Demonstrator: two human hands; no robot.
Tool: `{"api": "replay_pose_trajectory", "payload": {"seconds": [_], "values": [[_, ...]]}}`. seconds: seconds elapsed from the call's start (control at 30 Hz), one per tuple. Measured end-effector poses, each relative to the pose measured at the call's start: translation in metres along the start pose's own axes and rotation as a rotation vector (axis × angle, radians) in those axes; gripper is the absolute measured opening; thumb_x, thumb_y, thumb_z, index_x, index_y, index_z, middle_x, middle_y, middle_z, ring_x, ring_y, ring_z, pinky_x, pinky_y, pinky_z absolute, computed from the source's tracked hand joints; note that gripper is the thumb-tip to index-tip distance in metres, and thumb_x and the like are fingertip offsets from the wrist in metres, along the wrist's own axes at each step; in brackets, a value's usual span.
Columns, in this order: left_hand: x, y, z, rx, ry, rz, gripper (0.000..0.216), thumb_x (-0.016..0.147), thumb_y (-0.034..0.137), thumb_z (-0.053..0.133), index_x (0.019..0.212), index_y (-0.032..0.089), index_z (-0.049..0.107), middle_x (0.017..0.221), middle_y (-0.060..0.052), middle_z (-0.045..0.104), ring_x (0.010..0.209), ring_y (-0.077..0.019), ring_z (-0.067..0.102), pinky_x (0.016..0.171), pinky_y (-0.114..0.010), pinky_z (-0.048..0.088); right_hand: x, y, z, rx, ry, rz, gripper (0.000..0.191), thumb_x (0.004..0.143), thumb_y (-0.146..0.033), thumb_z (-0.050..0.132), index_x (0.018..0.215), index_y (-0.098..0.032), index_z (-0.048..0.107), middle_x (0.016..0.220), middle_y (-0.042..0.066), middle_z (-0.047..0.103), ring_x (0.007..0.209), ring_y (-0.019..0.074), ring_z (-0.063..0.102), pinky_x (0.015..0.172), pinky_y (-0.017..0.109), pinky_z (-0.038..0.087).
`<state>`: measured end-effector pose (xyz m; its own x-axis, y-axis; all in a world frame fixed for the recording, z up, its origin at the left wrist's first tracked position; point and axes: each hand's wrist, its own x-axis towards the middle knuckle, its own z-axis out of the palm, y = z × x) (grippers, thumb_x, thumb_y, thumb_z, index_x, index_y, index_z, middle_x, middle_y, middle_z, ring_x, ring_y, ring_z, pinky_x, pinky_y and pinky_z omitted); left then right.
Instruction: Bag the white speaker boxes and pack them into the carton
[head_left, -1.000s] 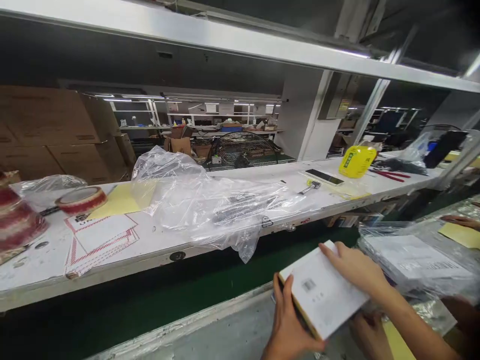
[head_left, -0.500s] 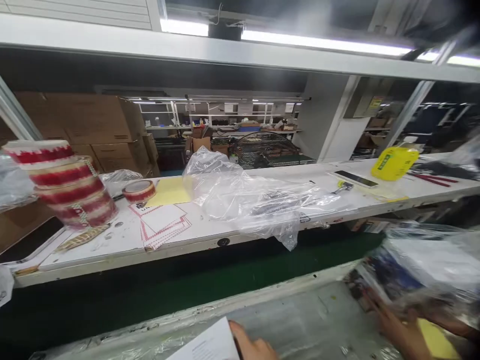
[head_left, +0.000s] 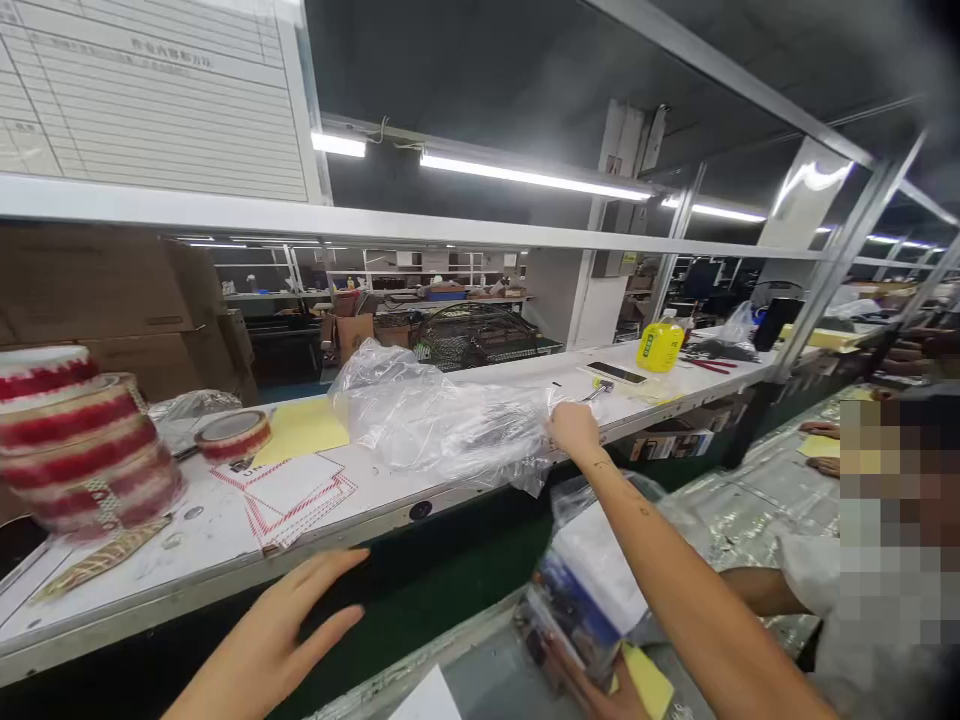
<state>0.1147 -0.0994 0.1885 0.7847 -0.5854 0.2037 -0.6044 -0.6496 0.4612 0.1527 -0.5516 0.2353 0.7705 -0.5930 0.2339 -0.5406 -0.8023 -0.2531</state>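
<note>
My left hand (head_left: 300, 620) hovers open with fingers spread over the front edge of the white bench (head_left: 225, 560), holding nothing. My right arm stretches across the green belt (head_left: 450, 580). My right hand (head_left: 574, 425) is closed on the edge of the crumpled clear plastic bags (head_left: 435, 420) lying on the bench. Below my right arm, a stack of bagged packages (head_left: 592, 590) with a yellow sheet (head_left: 646, 680) is held by another hand at the bottom edge. A white paper corner (head_left: 427, 702) shows at the bottom.
Stacked red-and-white tape rolls (head_left: 75, 440), a single tape roll (head_left: 232, 435), a yellow sheet (head_left: 300, 430) and red-bordered labels (head_left: 292, 490) lie on the left of the bench. Further right are a phone (head_left: 616, 372) and a yellow bottle (head_left: 660, 345). A person (head_left: 862, 590) sits at right.
The white box has left my hands. My right hand has reached forward onto the plastic bags, my left hand has risen open near the bench edge, and the view has tilted upward.
</note>
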Motion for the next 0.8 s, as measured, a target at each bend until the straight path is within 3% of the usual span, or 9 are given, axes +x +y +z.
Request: {"api": "replay_pose_trajectory", "payload": {"seconds": [0.07, 0.17, 0.27, 0.37, 0.5, 0.63, 0.7, 0.8], "values": [[0.047, 0.034, 0.007, 0.024, -0.061, 0.128, 0.044, 0.095, 0.053, 0.049, 0.134, 0.037, 0.057, 0.138, 0.001, 0.063, 0.124, -0.0230, 0.061, 0.105, -0.039, 0.053, 0.008, -0.004, -0.005, 0.050, 0.025, 0.006, 0.023, 0.088, -0.019, 0.057, 0.102, -0.009, 0.072, 0.101, 0.017, 0.071, 0.103, 0.0268, 0.064, 0.080, 0.029, 0.044], [0.112, 0.086, 0.031, 0.154, 0.047, 0.227, 0.049, 0.095, 0.044, 0.055, 0.139, 0.022, 0.054, 0.139, -0.010, 0.060, 0.127, -0.0262, 0.057, 0.107, -0.041, 0.050, 0.023, -0.008, -0.022, 0.125, 0.063, -0.010, 0.023, 0.091, -0.025, 0.056, 0.103, -0.014, 0.071, 0.100, 0.012, 0.072, 0.097, 0.0228, 0.064, 0.073, 0.026, 0.043], [0.167, 0.120, 0.064, 0.415, 0.179, 0.191, 0.076, 0.083, 0.044, 0.072, 0.146, 0.011, 0.045, 0.148, -0.022, 0.048, 0.137, -0.0389, 0.045, 0.114, -0.051, 0.039, 0.039, -0.014, -0.043, 0.173, 0.064, -0.119, 0.015, 0.089, -0.023, 0.060, 0.085, -0.015, 0.073, 0.088, 0.009, 0.072, 0.088, 0.0197, 0.063, 0.072, 0.024, 0.041], [0.205, 0.137, 0.088, 0.528, 0.268, 0.125, 0.079, 0.086, 0.047, 0.067, 0.149, 0.008, 0.040, 0.147, -0.027, 0.047, 0.137, -0.0413, 0.045, 0.115, -0.055, 0.036, 0.051, -0.019, -0.063, 0.221, 0.100, -0.210, 0.020, 0.090, -0.021, 0.059, 0.075, -0.015, 0.070, 0.081, 0.008, 0.070, 0.081, 0.0183, 0.061, 0.071, 0.025, 0.039], [0.233, 0.147, 0.089, 0.528, 0.406, 0.052, 0.073, 0.092, 0.042, 0.061, 0.151, 0.008, 0.035, 0.148, -0.028, 0.045, 0.138, -0.0412, 0.043, 0.115, -0.057, 0.034, 0.064, -0.025, -0.095, 0.319, 0.181, -0.253, 0.021, 0.090, -0.027, 0.062, 0.074, -0.014, 0.067, 0.078, 0.006, 0.067, 0.075, 0.0162, 0.058, 0.073, 0.025, 0.040], [0.246, 0.148, 0.072, 0.426, 0.414, 0.016, 0.078, 0.091, 0.042, 0.062, 0.152, 0.004, 0.031, 0.144, -0.029, 0.047, 0.135, -0.0429, 0.045, 0.113, -0.059, 0.035, 0.073, -0.036, -0.138, 0.476, 0.370, -0.270, 0.027, 0.094, -0.036, 0.059, 0.081, -0.012, 0.061, 0.085, 0.004, 0.062, 0.078, 0.0140, 0.054, 0.078, 0.027, 0.041], [0.245, 0.145, 0.070, 0.381, 0.382, 0.030, 0.079, 0.089, 0.040, 0.064, 0.151, 0.006, 0.030, 0.144, -0.029, 0.047, 0.134, -0.0423, 0.045, 0.112, -0.060, 0.036, 0.058, -0.037, -0.156, 0.532, 0.503, -0.380, 0.025, 0.094, -0.034, 0.061, 0.079, -0.014, 0.055, 0.082, 0.002, 0.058, 0.076, 0.0131, 0.050, 0.079, 0.028, 0.041], [0.233, 0.138, 0.077, 0.348, 0.244, 0.136, 0.074, 0.090, 0.038, 0.064, 0.149, 0.007, 0.033, 0.144, -0.028, 0.048, 0.136, -0.0399, 0.045, 0.112, -0.058, 0.037, -0.004, -0.018, -0.168, 0.441, 0.739, -0.667, 0.024, 0.097, -0.033, 0.057, 0.079, -0.017, 0.050, 0.081, 0.000, 0.053, 0.075, 0.0134, 0.048, 0.076, 0.029, 0.040]]}}
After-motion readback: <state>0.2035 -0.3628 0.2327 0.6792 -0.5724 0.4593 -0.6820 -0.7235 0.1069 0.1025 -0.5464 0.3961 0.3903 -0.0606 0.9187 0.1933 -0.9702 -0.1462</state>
